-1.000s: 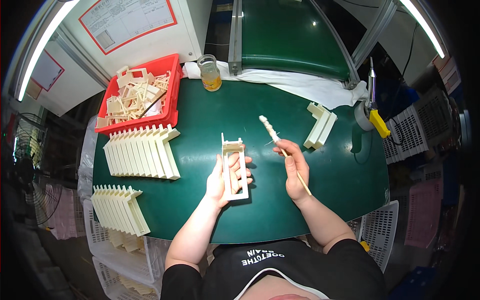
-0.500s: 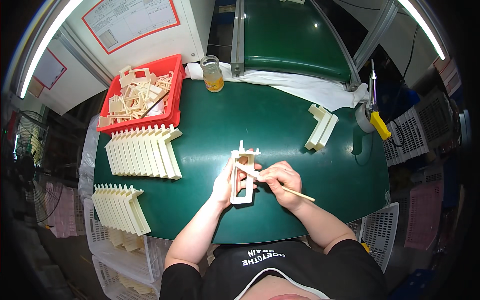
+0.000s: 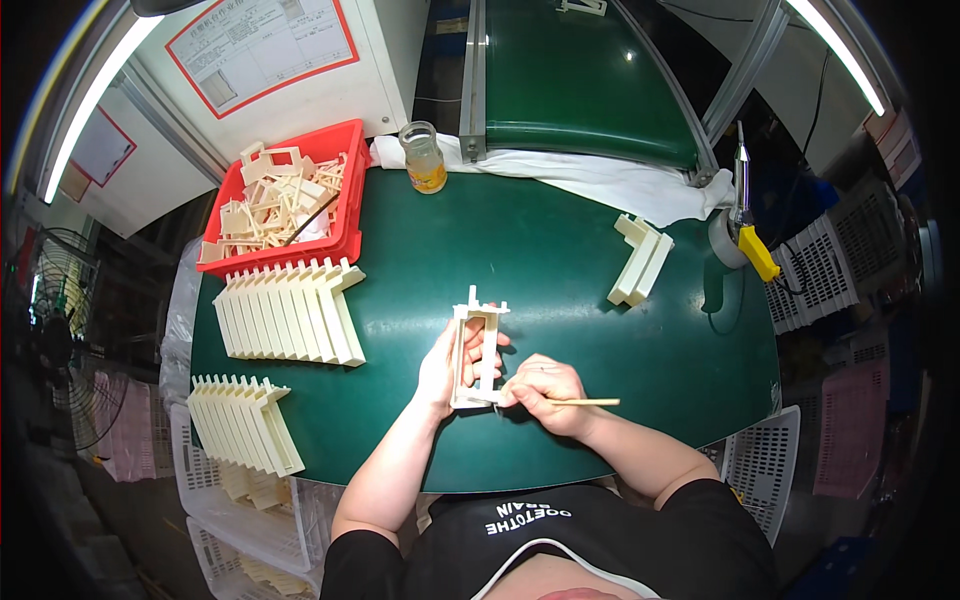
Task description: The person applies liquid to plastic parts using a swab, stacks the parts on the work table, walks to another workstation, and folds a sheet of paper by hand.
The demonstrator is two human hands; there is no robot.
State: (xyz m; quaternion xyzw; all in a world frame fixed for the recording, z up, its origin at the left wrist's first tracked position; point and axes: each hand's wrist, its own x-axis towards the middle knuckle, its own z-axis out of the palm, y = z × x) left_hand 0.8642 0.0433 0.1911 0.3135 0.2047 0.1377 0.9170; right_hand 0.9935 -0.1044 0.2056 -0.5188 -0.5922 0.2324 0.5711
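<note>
My left hand (image 3: 436, 368) is closed round the left side of a cream plastic rectangular frame (image 3: 489, 355), with fingers showing through its opening. The frame's pronged end points away from me. My right hand (image 3: 548, 388) pinches a thin wooden stick (image 3: 592, 402), whose back end sticks out to the right. Those fingertips are at the frame's near right corner, by a small cream strip (image 3: 482, 395) along the near end. Whether the fingers still grip that strip, I cannot tell. A small dark tip shows under them.
Two rows of cream parts (image 3: 285, 315) (image 3: 240, 425) stand at left. Behind them is a red bin (image 3: 345, 215) of loose pieces. A glass jar (image 3: 424, 160), white cloth (image 3: 580, 185) and green conveyor (image 3: 590, 95) lie at back. At right are cream parts (image 3: 642, 262) and a yellow-handled tool (image 3: 758, 252).
My right hand has moved down and left, from the frame's middle to its near right corner. The strip that slanted across the opening is now at the near end. The frame has shifted slightly left.
</note>
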